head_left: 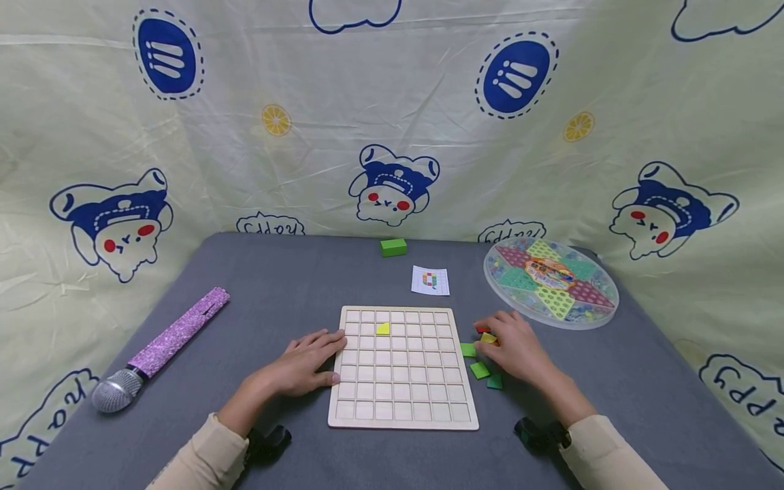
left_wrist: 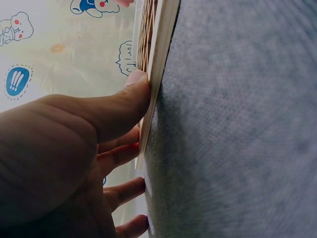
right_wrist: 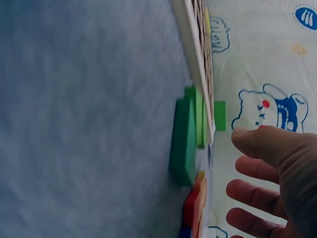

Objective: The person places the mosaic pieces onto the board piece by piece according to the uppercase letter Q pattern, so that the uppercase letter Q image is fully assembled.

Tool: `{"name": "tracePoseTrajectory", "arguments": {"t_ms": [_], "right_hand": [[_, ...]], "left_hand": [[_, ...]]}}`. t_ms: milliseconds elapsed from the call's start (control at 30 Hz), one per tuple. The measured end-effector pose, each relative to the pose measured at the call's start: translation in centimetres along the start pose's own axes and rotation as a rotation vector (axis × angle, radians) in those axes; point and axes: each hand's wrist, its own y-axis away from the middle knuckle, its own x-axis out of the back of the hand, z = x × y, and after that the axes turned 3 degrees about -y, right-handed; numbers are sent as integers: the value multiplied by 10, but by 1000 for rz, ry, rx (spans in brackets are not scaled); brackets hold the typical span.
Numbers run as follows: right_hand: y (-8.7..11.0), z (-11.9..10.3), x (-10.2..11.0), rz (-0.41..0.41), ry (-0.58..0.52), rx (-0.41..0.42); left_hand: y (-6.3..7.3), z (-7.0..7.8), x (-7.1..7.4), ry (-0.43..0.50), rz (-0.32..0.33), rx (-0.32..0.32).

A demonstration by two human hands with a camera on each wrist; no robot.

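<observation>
A wooden grid board [head_left: 398,367] lies flat at the centre, with a small yellow piece [head_left: 382,329] in a cell near its far edge. My left hand [head_left: 306,364] rests at the board's left edge, thumb and fingertips touching the rim. Beyond the right edge, my right hand [head_left: 517,346] hovers with bent fingers over loose pieces; nothing shows between its fingers in the right wrist view. Below the fingers are a red piece [head_left: 482,329] and a yellow piece [head_left: 488,337]. Light green pieces [head_left: 480,370] and a dark green piece [right_wrist: 183,141] lie nearby, partly overlapped by the hand.
Behind the board are a small card with a coloured pattern [head_left: 430,280] and a green block [head_left: 393,247]. A round, star-patterned box [head_left: 551,282] sits at the back right. On the left lies a microphone [head_left: 162,350] with a glittery purple handle. A printed curtain [head_left: 392,102] hangs behind.
</observation>
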Motion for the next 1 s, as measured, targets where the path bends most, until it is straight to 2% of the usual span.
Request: {"name": "tracePoseTrajectory", "arguments": {"t_ms": [200,367,567,1000], "right_hand": [[-8,12,-2,-32,13,-77],[-15,14,-5,-18,31,-75],[-22,13,-9,-47,78,-104],[-26,20,-9,-79,113,-123]], "left_hand": [[0,-1,-1,-4,2,-4],[-1,-2,-1,-9,11,-8],[-1,-3,-2,-8,8,-8],[-1,-4,-2,-11,17,-27]]}}
